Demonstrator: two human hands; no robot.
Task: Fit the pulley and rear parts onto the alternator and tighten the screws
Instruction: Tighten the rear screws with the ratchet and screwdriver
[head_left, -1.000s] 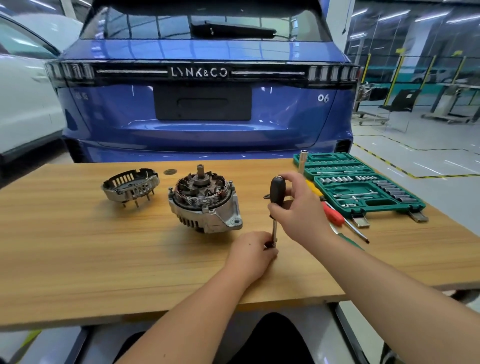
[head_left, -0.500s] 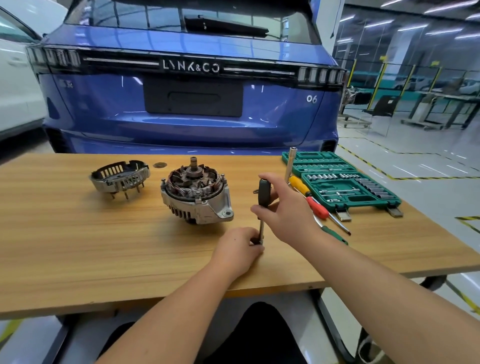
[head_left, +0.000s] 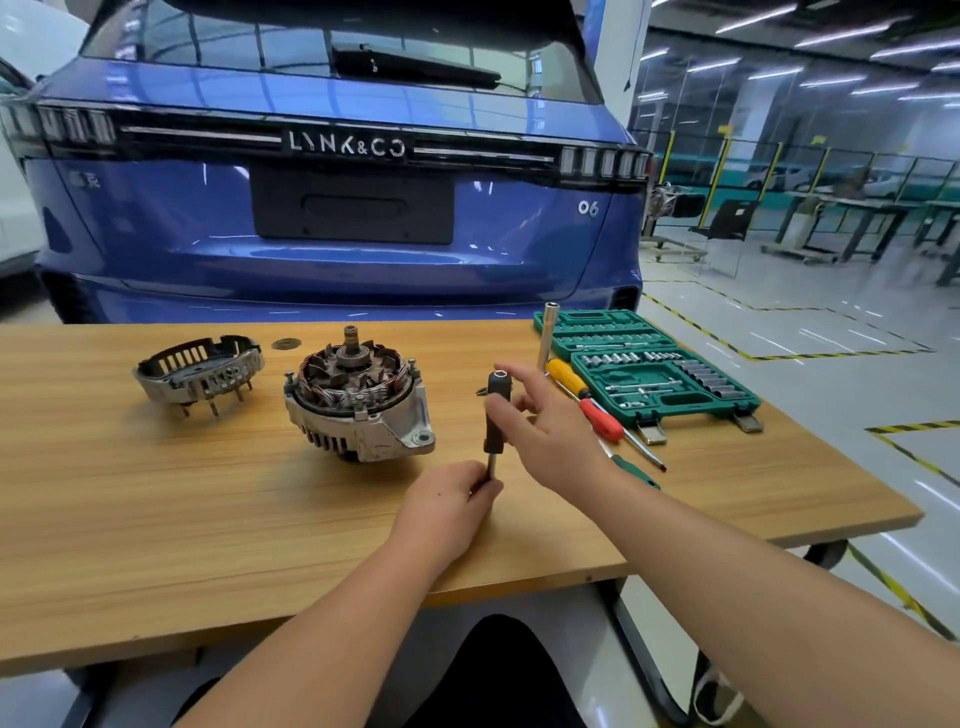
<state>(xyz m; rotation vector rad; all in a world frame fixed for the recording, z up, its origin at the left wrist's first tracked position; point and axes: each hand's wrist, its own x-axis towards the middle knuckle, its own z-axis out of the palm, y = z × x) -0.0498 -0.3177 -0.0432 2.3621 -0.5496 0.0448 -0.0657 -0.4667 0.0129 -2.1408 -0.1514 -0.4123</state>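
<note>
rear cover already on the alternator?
No. The rear cover sits on the table to the left of the alternator, apart from it, and the windings are exposed.

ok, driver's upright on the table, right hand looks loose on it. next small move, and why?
Probably close the right hand back round the driver handle. Its fingers are spread and only lightly touching, while the left hand pinches the shaft low down. The alternator sits apart, untouched.
</note>
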